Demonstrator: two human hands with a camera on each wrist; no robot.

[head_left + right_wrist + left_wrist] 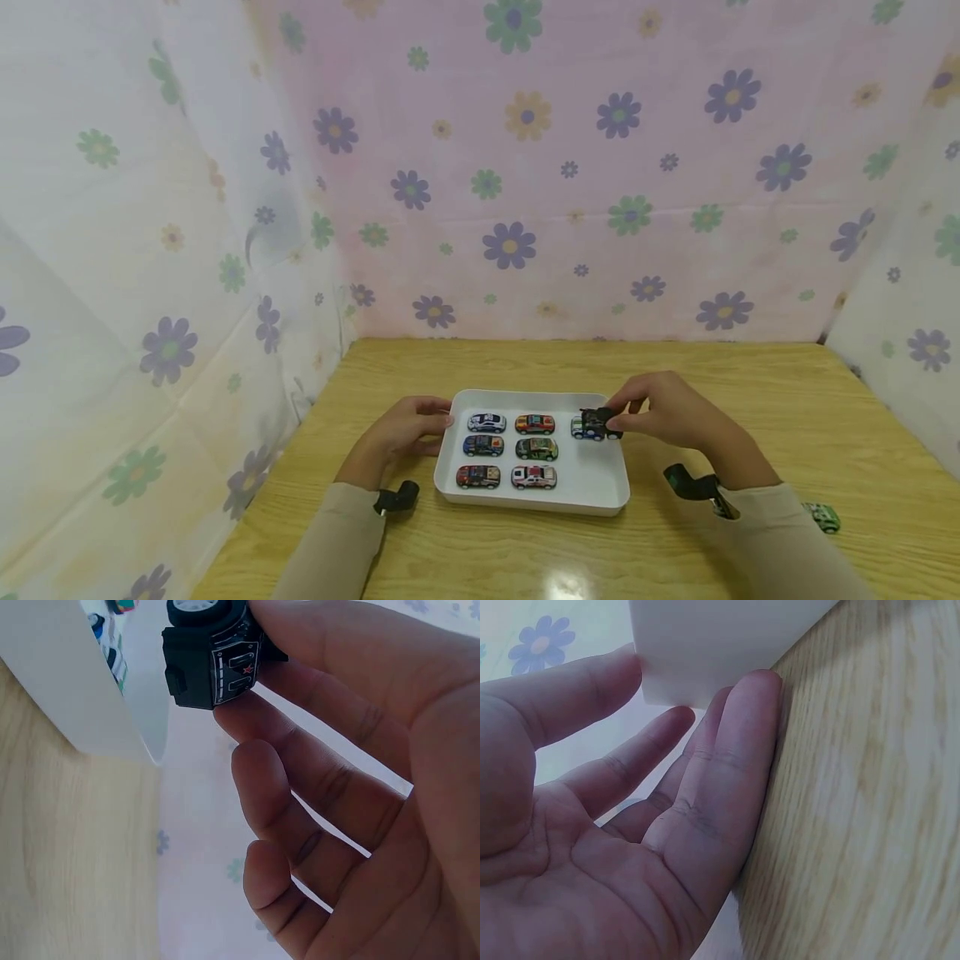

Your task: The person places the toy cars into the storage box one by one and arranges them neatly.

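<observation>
At the tray's left side, my left hand (408, 427) touches the white tray (592, 496). In the left wrist view its fingers (742, 727) are nearly straight against the outer wall, the thumb at the rim. My right hand (663, 408) pinches a black toy truck (217, 664) between thumb and fingers, over the tray's far right corner. A white, green and blue toy car (587, 427) is partly hidden behind the truck. Two columns of toy cars lie in the tray, among them a white one (487, 422) and an orange-red one (535, 424).
A green toy car (825, 517) lies on the wooden table (525, 558) beside the right sleeve, which partly covers it. Another small object (723, 506) shows under the right wrist. Flowered cloth (570, 208) closes off the back and both sides.
</observation>
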